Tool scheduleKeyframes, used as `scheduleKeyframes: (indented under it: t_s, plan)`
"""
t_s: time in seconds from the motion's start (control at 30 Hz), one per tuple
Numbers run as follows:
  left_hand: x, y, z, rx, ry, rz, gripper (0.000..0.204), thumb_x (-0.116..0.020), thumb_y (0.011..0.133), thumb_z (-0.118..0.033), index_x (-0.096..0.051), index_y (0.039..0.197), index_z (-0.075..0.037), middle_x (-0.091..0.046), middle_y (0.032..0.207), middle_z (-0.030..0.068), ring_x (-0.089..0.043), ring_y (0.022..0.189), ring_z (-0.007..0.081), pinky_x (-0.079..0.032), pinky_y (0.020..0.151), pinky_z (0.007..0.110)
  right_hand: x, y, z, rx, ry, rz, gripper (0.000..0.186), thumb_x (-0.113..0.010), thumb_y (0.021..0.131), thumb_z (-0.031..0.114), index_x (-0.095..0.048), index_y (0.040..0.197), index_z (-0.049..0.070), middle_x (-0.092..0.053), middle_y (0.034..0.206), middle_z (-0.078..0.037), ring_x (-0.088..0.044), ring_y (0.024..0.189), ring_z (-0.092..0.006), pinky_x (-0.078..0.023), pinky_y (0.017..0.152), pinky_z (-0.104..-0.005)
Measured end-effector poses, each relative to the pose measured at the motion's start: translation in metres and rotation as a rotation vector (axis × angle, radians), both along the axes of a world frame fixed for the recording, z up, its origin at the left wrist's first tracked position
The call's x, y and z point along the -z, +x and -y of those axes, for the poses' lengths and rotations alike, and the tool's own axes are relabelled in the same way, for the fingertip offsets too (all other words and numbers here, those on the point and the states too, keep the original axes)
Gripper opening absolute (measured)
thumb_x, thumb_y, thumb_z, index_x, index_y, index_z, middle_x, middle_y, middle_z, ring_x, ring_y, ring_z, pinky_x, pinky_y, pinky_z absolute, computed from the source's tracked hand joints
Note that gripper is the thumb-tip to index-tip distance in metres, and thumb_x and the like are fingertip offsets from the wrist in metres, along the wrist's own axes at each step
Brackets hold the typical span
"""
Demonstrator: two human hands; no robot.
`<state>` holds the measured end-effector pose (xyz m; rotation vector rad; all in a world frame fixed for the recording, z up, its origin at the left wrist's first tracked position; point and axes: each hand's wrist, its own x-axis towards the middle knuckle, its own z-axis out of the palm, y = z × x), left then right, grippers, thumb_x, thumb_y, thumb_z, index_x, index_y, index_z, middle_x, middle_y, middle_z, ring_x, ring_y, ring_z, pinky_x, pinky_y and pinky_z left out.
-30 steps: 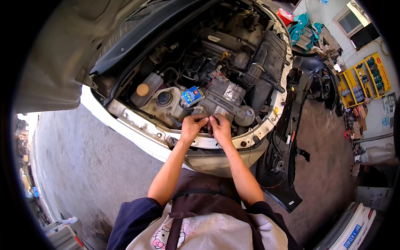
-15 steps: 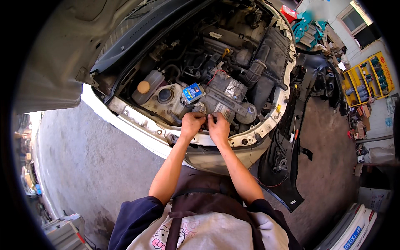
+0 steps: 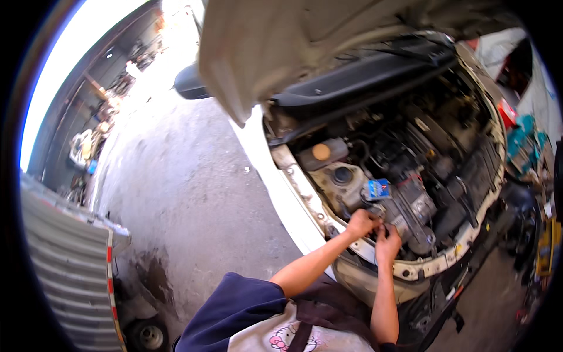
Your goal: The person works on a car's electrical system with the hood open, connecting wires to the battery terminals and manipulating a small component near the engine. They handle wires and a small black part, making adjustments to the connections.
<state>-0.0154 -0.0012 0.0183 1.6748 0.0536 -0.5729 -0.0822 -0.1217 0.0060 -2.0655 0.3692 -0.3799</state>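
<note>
My left hand (image 3: pixel 362 223) and my right hand (image 3: pixel 387 242) meet over the front corner of a car's open engine bay. Fingers of both are bent in a pinch, with the tips almost touching. Whatever lies between them is too small and too shaded to name. Just beyond the hands, a small blue box (image 3: pixel 378 189) rests beside the engine parts. To its left is a round black cap (image 3: pixel 342 175) in a pale metal housing, and behind that a fluid tank with a tan cap (image 3: pixel 321 152).
The raised hood (image 3: pixel 275 47) overhangs the bay. A white fender (image 3: pixel 275 193) runs along its left side. A dark bumper part (image 3: pixel 437 296) lies on the floor at the right. A corrugated metal trailer (image 3: pixel 70 252) stands at the lower left, and teal parts (image 3: pixel 525 144) are piled far right.
My view has swung left, so the car and both hands appear farther right, and the trailer shows more. The hands stay pinched together at the same spot on the car.
</note>
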Motion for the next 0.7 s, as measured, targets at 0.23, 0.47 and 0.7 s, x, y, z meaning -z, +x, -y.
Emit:
scheduleKeyframes:
  t_s: [0.23,0.47,0.7]
  plan:
    - [0.004,0.003,-0.009,-0.013,-0.245,-0.124,0.020,-0.072,0.086,-0.019,-0.075,0.086,0.001,-0.064,0.064,0.0031,-0.057,0.050,0.0099,-0.047,0.047,0.026,-0.031,-0.001,0.011,-0.197,-0.220,-0.049,0.018,-0.061,0.094,0.011,-0.067,0.108,0.001,-0.068,0.093,-0.020,-0.065,0.085,-0.0370,-0.050,0.075,-0.0465]
    - [-0.001,0.003,-0.020,0.155,-0.408,-0.130,0.022,-0.068,0.089,-0.018,-0.073,0.097,0.002,-0.066,0.072,0.0051,-0.063,0.060,0.0123,-0.055,0.056,0.026,-0.077,0.020,0.042,-0.623,-0.485,0.136,0.020,-0.065,0.087,0.007,-0.065,0.107,0.005,-0.062,0.101,-0.013,-0.057,0.099,-0.0364,-0.048,0.083,-0.0453]
    - [-0.034,-0.008,-0.035,0.340,-0.337,-0.117,0.019,-0.063,0.095,-0.021,-0.065,0.095,-0.002,-0.064,0.070,0.0032,-0.066,0.063,0.0125,-0.052,0.055,0.025,-0.096,0.012,0.043,-0.698,-0.399,0.035,0.014,-0.067,0.088,0.011,-0.065,0.098,0.003,-0.060,0.095,-0.015,-0.059,0.093,-0.0384,-0.048,0.079,-0.0472]
